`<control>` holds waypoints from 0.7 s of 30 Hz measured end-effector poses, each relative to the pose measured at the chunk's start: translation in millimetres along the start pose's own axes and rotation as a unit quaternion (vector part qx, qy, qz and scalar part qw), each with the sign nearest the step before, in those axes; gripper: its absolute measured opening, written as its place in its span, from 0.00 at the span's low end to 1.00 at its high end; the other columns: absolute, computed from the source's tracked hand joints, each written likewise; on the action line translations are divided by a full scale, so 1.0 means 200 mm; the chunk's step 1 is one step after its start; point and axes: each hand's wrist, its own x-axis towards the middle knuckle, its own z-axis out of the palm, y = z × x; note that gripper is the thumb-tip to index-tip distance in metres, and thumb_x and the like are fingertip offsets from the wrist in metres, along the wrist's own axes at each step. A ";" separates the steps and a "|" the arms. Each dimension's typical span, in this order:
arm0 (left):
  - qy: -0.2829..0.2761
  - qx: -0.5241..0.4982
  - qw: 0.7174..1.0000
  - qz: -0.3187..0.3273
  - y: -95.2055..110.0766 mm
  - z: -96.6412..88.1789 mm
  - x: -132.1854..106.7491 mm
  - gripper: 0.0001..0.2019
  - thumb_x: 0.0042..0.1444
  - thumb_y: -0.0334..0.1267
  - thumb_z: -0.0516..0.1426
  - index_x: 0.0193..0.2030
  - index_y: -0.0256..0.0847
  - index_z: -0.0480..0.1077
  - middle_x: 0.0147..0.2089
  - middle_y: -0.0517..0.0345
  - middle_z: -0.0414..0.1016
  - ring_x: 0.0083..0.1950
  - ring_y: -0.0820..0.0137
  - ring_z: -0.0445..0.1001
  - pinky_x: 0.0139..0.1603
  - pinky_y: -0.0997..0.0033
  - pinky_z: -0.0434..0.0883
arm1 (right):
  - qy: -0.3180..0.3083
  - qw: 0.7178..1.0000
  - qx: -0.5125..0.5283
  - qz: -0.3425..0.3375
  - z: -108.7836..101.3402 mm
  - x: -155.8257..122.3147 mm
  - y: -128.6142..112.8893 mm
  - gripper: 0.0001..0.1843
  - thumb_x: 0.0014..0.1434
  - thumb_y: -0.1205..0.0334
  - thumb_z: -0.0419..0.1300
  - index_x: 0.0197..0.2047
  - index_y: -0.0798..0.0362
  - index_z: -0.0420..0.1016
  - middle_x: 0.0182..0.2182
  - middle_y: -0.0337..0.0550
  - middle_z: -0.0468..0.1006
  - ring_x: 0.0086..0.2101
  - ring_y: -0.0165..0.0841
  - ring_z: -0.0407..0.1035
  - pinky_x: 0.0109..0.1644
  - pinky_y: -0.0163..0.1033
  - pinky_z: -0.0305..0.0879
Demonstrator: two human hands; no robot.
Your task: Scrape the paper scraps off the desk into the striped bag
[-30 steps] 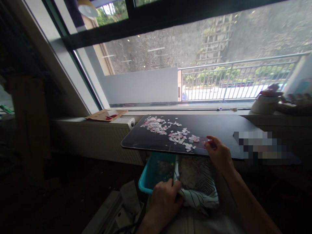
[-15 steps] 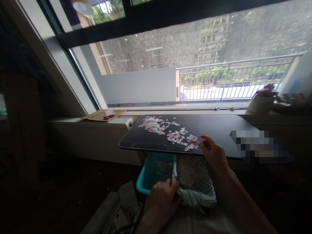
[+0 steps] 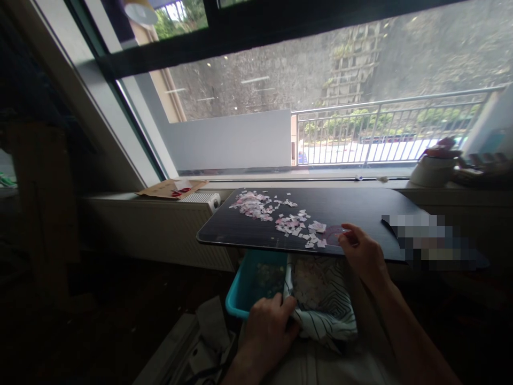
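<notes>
Small pink and white paper scraps lie scattered over a dark tabletop. My right hand rests on the table's near edge, fingers pinched on a thin clear pinkish piece beside the nearest scraps. Below the table edge, my left hand is closed on the rim of a striped cloth bag, which lies in my lap and holds more scraps.
A turquoise plastic bin sits under the table edge, left of the bag. A white radiator runs along the wall under the large window. Brown card with a red item lies on the sill. A white pot stands at right.
My right hand first slid left along the table edge, then back right to about where it started. The left hand kept its hold on the bag.
</notes>
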 end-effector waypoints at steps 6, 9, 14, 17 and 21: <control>0.000 0.004 1.000 -0.002 0.00 0.00 0.00 0.07 0.55 0.38 0.56 0.41 0.47 0.67 0.36 0.60 0.70 0.35 0.64 0.69 0.34 0.67 0.59 | -0.010 1.000 0.025 -0.003 -0.01 -0.01 0.03 0.21 0.54 0.53 0.54 0.48 0.52 0.73 0.30 0.43 0.79 0.29 0.35 0.72 0.38 0.41 0.66; 0.001 0.005 1.000 -0.001 0.00 0.01 0.00 0.06 0.54 0.38 0.56 0.40 0.47 0.67 0.36 0.60 0.70 0.35 0.64 0.69 0.33 0.67 0.59 | -0.029 0.998 0.049 0.001 0.00 -0.02 0.03 0.20 0.52 0.54 0.56 0.46 0.51 0.74 0.30 0.42 0.79 0.30 0.35 0.72 0.39 0.41 0.67; -0.001 0.005 1.000 -0.005 0.00 0.01 0.00 0.06 0.54 0.37 0.56 0.39 0.46 0.67 0.35 0.60 0.70 0.35 0.64 0.69 0.33 0.68 0.59 | 0.002 0.998 0.065 -0.006 0.04 0.00 0.03 0.21 0.54 0.52 0.55 0.48 0.53 0.73 0.31 0.44 0.79 0.31 0.36 0.72 0.39 0.41 0.67; -0.003 0.002 1.000 -0.007 0.00 0.00 0.00 0.06 0.54 0.37 0.56 0.39 0.47 0.67 0.35 0.60 0.70 0.35 0.64 0.69 0.34 0.68 0.59 | -0.005 0.998 0.062 -0.015 0.08 0.02 0.04 0.23 0.54 0.50 0.54 0.49 0.54 0.72 0.32 0.45 0.79 0.30 0.36 0.72 0.38 0.42 0.67; -0.009 0.004 1.000 -0.006 0.01 -0.01 0.00 0.06 0.55 0.38 0.56 0.40 0.47 0.67 0.36 0.60 0.70 0.35 0.64 0.69 0.34 0.67 0.60 | -0.020 0.997 0.072 0.002 0.08 0.00 0.05 0.21 0.52 0.51 0.56 0.47 0.53 0.73 0.30 0.44 0.79 0.30 0.36 0.73 0.38 0.42 0.67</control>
